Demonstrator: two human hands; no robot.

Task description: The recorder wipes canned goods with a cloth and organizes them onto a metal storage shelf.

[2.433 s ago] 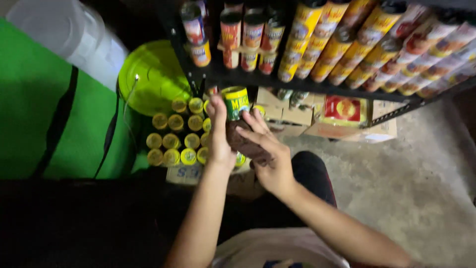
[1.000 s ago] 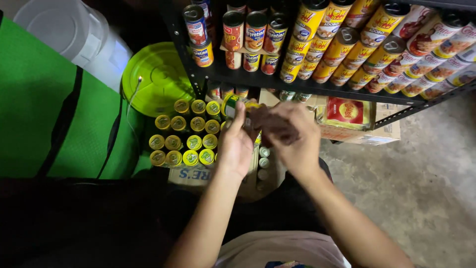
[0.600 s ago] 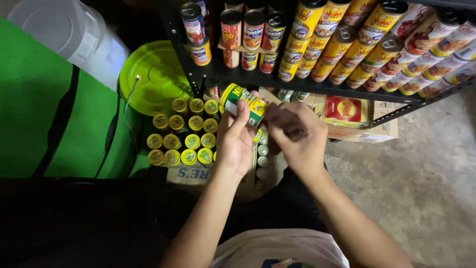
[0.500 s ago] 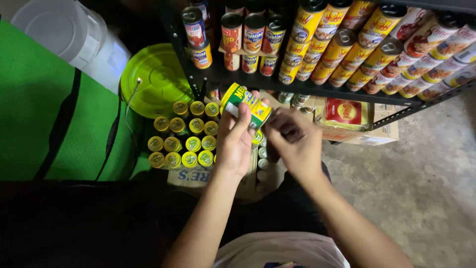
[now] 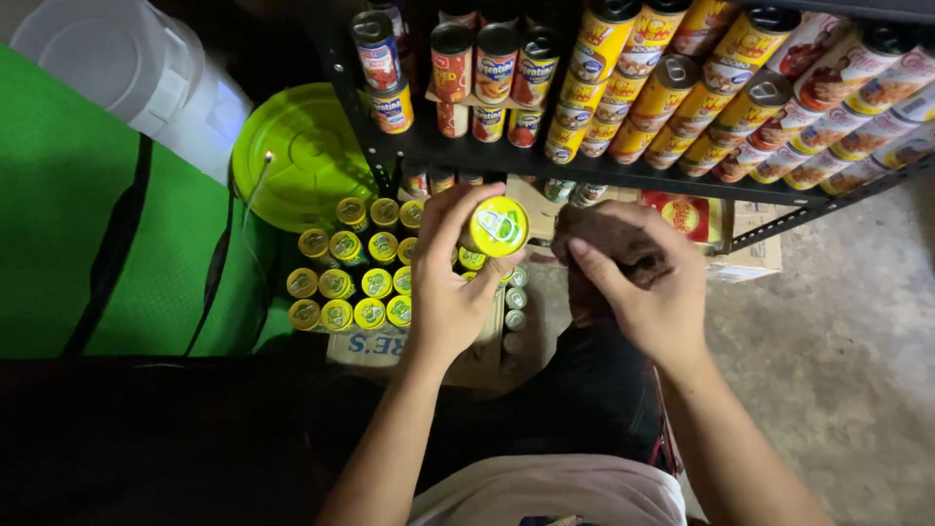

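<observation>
left hand (image 5: 443, 282) fingertips ring the yellow-lidded can (image 5: 495, 227) (lid up).

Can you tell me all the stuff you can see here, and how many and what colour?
held can: one, yellow-green top, in the left hand, tipped toward the camera
rag: one, brown, bunched in the right hand beside the held can
floor cans: about a dozen showing, yellow-green tops, upright in rows on a box below the shelf
box: one, cardboard, under the floor cans
small cans: a few, silver tops, right of the floor cans
shelf: one, black metal, across the top
shelf cans: many, red and yellow labels, stacked on the shelf
lid: one, lime green, left of the shelf
tub: one, white, top left
sheet: one, green, far left
left hand: holds the can
right hand: holds the rag
</observation>
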